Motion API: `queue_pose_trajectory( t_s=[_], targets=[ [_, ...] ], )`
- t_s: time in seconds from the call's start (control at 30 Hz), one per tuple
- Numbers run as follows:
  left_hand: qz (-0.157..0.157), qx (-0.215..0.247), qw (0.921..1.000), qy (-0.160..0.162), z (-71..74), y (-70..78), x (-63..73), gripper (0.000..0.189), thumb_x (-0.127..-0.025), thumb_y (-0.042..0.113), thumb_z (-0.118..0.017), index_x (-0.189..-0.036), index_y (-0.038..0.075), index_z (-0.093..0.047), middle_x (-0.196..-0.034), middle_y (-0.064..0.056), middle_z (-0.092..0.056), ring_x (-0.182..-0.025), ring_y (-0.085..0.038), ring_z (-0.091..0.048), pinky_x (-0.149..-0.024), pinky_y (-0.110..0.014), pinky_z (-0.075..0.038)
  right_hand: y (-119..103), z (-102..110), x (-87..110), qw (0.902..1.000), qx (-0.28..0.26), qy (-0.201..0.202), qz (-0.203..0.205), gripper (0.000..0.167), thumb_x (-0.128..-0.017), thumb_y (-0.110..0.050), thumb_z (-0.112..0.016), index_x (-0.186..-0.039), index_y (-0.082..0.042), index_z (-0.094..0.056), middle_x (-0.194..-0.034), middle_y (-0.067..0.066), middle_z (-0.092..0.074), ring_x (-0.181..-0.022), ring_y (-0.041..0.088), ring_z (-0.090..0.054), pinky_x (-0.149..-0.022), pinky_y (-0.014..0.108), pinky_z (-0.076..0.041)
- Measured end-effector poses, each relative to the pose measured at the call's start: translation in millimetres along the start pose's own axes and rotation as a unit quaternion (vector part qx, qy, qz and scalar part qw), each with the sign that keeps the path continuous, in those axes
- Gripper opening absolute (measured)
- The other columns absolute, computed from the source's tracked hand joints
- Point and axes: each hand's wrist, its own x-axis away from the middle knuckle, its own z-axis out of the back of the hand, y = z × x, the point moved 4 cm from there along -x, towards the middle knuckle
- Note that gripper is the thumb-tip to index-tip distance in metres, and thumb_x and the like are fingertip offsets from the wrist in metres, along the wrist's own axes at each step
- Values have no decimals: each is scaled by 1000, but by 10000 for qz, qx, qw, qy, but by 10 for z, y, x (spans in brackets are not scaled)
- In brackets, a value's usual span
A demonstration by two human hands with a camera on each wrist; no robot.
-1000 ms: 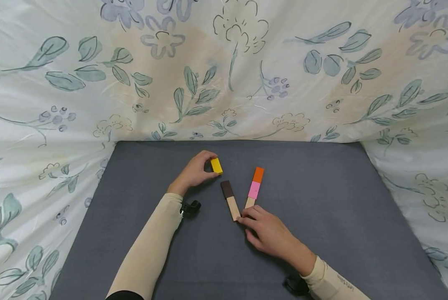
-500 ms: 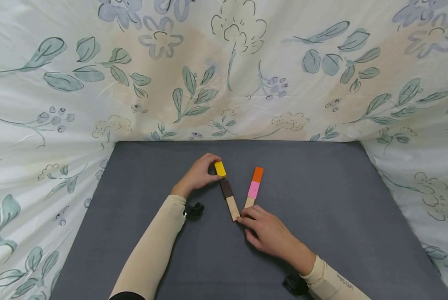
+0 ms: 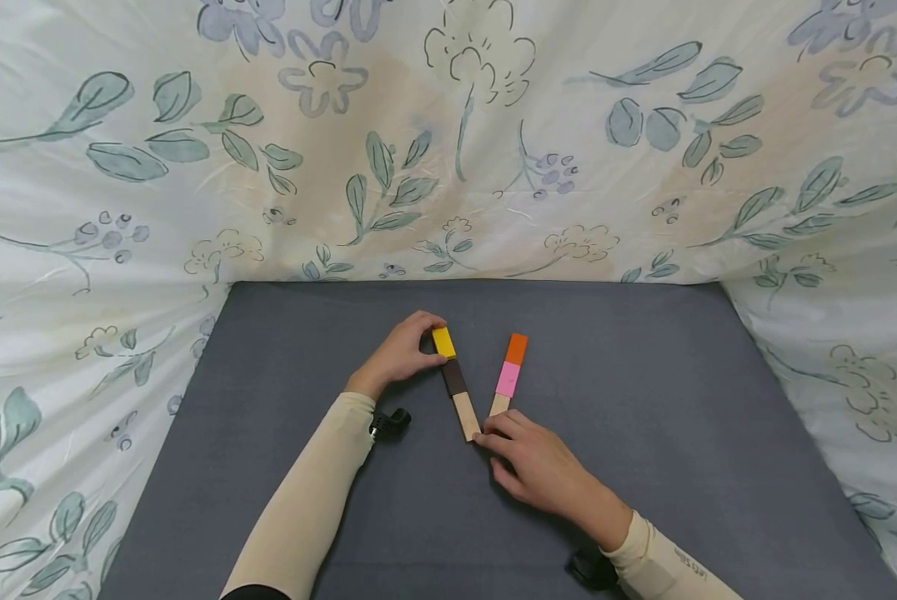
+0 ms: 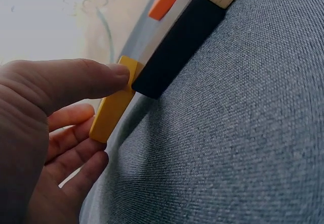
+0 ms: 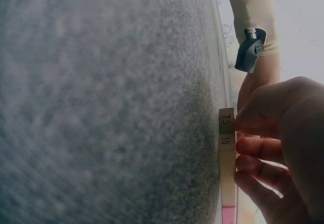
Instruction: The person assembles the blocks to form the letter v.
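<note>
My left hand [image 3: 396, 357] pinches a yellow block [image 3: 444, 342] between thumb and fingers. In the head view its near end meets a dark brown block [image 3: 454, 377]; the left wrist view shows the dark block [image 4: 179, 44] right beside the thumb tip. A plain wooden block [image 3: 466, 417] continues that row. My right hand [image 3: 542, 467] rests its fingertips at the near ends of both rows. The second row has a partly hidden wooden block [image 3: 498, 405], a pink block [image 3: 508, 379] and an orange block [image 3: 517, 349]. In the right wrist view, wooden ends [image 5: 226, 120] carry "75" and "50".
Grey cloth [image 3: 643, 375] covers the table beneath the blocks. A pale floral curtain [image 3: 448, 167] hangs behind and along both sides. Black wrist cameras [image 3: 391, 424] are strapped by each sleeve. The two rows spread apart like a V toward the far side.
My left hand has carried the yellow block right and slightly nearer, bringing it against the far end of the dark brown block. The right hand has stayed still.
</note>
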Motion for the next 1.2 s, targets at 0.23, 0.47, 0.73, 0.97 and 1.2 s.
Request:
queue_pose_trajectory(
  t_s=[0.23, 0.47, 0.73, 0.97, 1.2],
  targets=[
    [50, -8, 10000, -59, -25, -14, 2, 61, -96, 17, -86, -149, 0, -60, -147, -15, -56, -134, -34, -57, -116, -48, -45, -4, 1, 2, 10000, -8, 55, 16, 27, -91, -8, -78, -118, -11, -82, -116, 0, -64, -105, 17, -59, -83, 37, -59],
    [94, 16, 9999, -92, -38, -38, -3, 62, -96, 19, -86, -150, 2, -60, -147, -15, -57, -133, -33, -57, -115, -48, -45, 0, -3, 2, 10000, -14, 44, 3, 27, -91, -8, -78, -118, -11, -82, -116, -1, -64, -106, 17, -59, -84, 37, -58],
    [104, 28, 9999, -79, -54, -45, -1, 62, -96, 19, -86, -149, 2, -61, -146, -15, -57, -133, -33, -57, -116, -48, -45, -2, -3, 4, 10000, 5, 87, 42, 28, -90, -7, -78, -117, -11, -82, -115, -1, -64, -106, 17, -59, -84, 37, -59],
    [106, -4, 9998, -150, -55, -53, -7, 63, -96, 19, -86, -150, 1, -60, -147, -16, -57, -135, -34, -57, -117, -48, -44, -6, -3, 5, 10000, 23, 42, -7, 28, -90, -8, -78, -118, -11, -82, -116, -1, -64, -106, 17, -59, -84, 37, -59],
    [177, -116, 9995, -243, -46, -64, -15, 64, -96, 20, -86, -151, 1, -59, -149, -16, -56, -138, -34, -55, -119, -48, -42, -5, -9, 5, 10000, 9, -7, -47, 30, -91, -9, -78, -120, -12, -82, -117, 0, -64, -108, 18, -59, -86, 38, -59]
  ],
)
